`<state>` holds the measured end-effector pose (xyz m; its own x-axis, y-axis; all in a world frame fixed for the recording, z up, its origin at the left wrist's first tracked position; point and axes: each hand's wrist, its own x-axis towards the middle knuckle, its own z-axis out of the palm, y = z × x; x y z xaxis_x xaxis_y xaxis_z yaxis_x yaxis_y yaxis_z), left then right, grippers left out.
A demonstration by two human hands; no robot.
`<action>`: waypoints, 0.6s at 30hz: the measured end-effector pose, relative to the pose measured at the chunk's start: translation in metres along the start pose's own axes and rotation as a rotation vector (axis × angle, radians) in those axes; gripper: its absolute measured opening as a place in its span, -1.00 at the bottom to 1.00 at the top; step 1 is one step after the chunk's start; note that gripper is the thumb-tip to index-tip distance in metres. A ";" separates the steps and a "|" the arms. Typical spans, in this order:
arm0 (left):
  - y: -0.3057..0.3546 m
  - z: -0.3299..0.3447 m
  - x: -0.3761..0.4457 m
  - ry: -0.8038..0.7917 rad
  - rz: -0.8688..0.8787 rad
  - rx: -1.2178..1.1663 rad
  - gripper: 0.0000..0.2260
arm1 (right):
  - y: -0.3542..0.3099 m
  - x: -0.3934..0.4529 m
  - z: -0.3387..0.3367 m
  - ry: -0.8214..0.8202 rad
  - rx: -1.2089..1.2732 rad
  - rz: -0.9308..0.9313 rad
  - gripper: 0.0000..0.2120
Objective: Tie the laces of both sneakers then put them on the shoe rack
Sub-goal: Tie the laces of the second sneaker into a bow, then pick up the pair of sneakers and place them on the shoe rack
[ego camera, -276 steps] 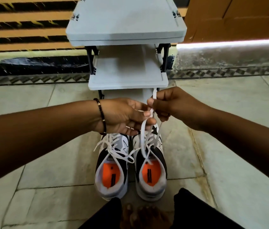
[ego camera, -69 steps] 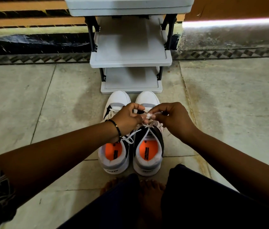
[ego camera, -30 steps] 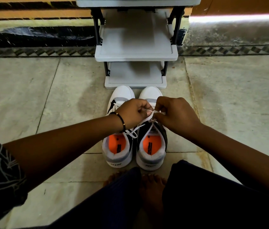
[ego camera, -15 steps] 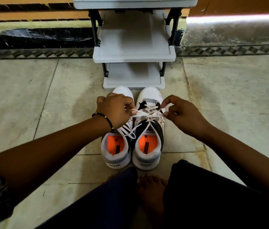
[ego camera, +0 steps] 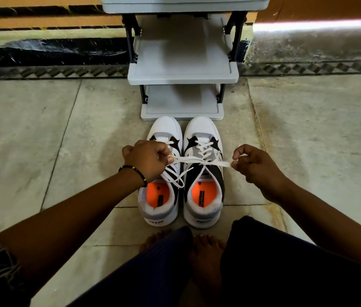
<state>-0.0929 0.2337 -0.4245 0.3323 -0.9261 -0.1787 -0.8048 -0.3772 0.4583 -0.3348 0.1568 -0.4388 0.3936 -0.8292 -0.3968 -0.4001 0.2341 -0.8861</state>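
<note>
Two white and black sneakers with orange insoles stand side by side on the floor, toes toward the shoe rack: the left sneaker point(ego camera: 163, 134) and the right sneaker point(ego camera: 204, 196). The right sneaker's white lace point(ego camera: 199, 161) is stretched sideways across its tongue. My left hand point(ego camera: 147, 160) pinches one end over the left sneaker. My right hand point(ego camera: 256, 166) pinches the other end to the right of the shoe. The left sneaker's lace point(ego camera: 175, 180) lies in loose loops. The grey shoe rack point(ego camera: 183, 76) stands just beyond the toes, its shelves bare.
Pale stone floor tiles point(ego camera: 42, 134) spread to both sides. A dark patterned skirting and wall point(ego camera: 49, 52) run behind the rack. My bare feet point(ego camera: 206, 251) and dark trouser legs sit right behind the sneakers' heels.
My hands have drawn apart sideways, pulling the right sneaker's lace taut across the shoe; half a second ago they were closer together over the knot.
</note>
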 end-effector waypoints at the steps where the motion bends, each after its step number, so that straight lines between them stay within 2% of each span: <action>1: 0.001 0.001 -0.001 -0.022 -0.010 -0.016 -0.89 | 0.000 0.002 0.000 -0.005 0.018 0.025 -0.85; 4: -0.006 -0.004 -0.006 -0.038 0.004 -0.171 -0.97 | 0.001 0.004 0.001 -0.011 -0.001 0.091 -0.91; 5: -0.010 -0.007 -0.008 -0.012 0.013 -0.225 -0.90 | 0.000 0.003 0.002 -0.010 -0.021 0.117 -0.94; 6: -0.017 -0.010 -0.011 0.018 -0.004 -0.264 -0.75 | 0.000 0.000 0.003 -0.019 -0.033 0.146 -0.90; 8: -0.028 -0.017 -0.019 0.041 -0.147 -0.303 -0.42 | 0.000 -0.006 0.004 -0.087 -0.042 0.235 -0.73; 9: -0.034 -0.019 -0.024 0.012 -0.246 -0.312 -0.30 | 0.001 -0.009 0.007 -0.136 -0.063 0.287 -0.66; 11: -0.043 -0.015 -0.037 -0.115 -0.405 -0.378 -0.20 | 0.002 -0.015 0.018 -0.234 -0.117 0.339 -0.64; 13: -0.044 -0.006 -0.053 -0.265 -0.461 -0.532 -0.27 | 0.002 -0.018 0.031 -0.257 -0.125 0.332 -0.70; 14: -0.043 -0.001 -0.059 -0.318 -0.460 -0.608 -0.38 | 0.002 -0.018 0.035 -0.245 -0.123 0.326 -0.71; 16: -0.038 0.006 -0.068 -0.358 -0.448 -0.685 -0.63 | 0.001 -0.018 0.039 -0.224 -0.120 0.315 -0.71; 18: -0.034 0.007 -0.070 -0.351 -0.445 -0.700 -0.74 | 0.002 -0.021 0.042 -0.200 -0.141 0.295 -0.73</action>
<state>-0.0926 0.3112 -0.4340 0.2798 -0.6884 -0.6692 -0.1161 -0.7162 0.6882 -0.3097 0.1961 -0.4421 0.3932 -0.6177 -0.6810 -0.6246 0.3641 -0.6909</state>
